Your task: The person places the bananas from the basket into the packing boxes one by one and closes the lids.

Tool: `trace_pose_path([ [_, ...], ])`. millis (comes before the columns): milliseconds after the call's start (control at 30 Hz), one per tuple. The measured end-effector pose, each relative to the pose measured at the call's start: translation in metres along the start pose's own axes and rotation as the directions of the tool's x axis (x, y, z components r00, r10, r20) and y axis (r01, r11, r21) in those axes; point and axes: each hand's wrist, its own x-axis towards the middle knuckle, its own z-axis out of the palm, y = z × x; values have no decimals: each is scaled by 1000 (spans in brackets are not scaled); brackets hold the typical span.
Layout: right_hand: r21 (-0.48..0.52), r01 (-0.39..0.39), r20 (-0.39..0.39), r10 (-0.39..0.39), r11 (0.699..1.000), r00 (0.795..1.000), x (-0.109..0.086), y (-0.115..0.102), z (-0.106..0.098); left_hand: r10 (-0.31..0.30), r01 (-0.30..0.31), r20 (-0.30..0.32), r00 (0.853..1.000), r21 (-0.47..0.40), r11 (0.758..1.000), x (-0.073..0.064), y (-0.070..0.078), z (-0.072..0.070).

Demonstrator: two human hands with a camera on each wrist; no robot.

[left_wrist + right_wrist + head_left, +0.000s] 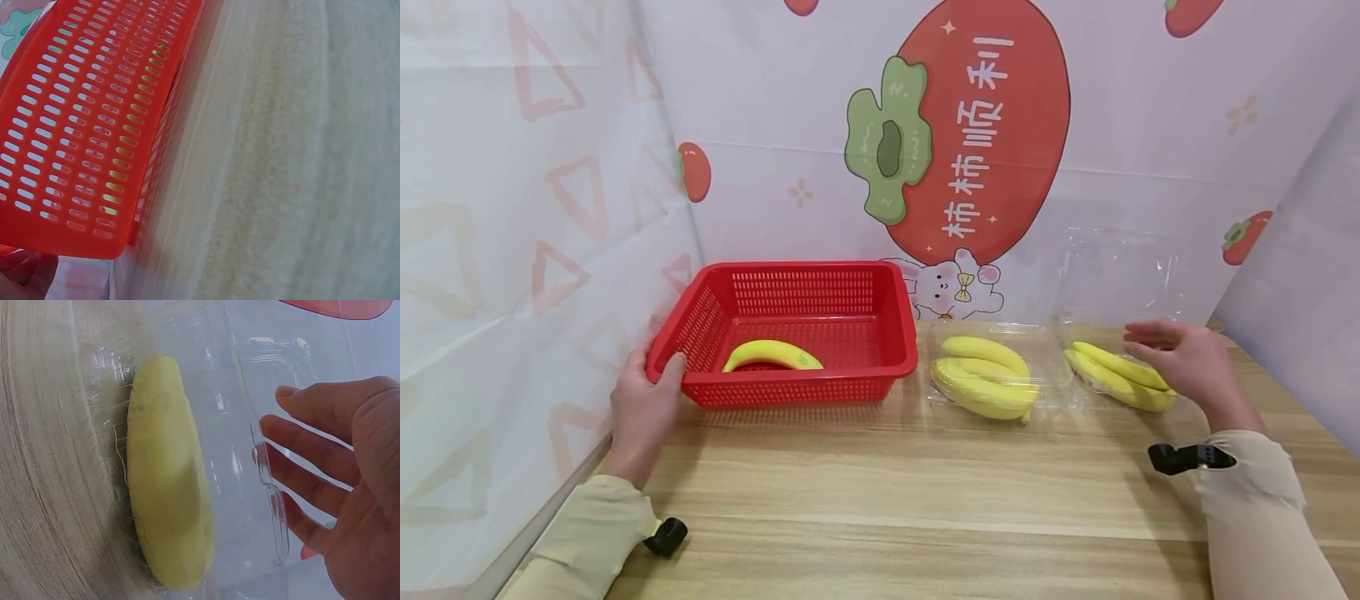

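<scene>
My left hand (646, 408) grips the near left corner of a red plastic basket (797, 387), its thumb over the rim. One banana (778, 353) lies inside the basket. At the right, my right hand (1191, 358) is beside a clear plastic box (275, 512) whose lid (1120, 275) stands raised. In the right wrist view its fingers (312, 444) are spread, the tips at the box's edge; whether they press on it I cannot tell. Bananas (1123, 385) lie in this box. Between basket and box sits another clear box (1052, 392) with several bananas (988, 379).
The wood-grain table (887, 500) runs along in front of the basket and boxes. A printed cloth (775, 200) with persimmons and a rabbit hangs right behind them. White cloth (512, 275) closes off the left side, and another sheet (1315, 275) the right.
</scene>
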Motion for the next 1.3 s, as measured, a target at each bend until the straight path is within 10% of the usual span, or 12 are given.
trace_pose_path([
  [1300,26,58,-29,-57,998,998,4,-5,7,5,-4,-18,1000,6,1000,1,0,2],
])
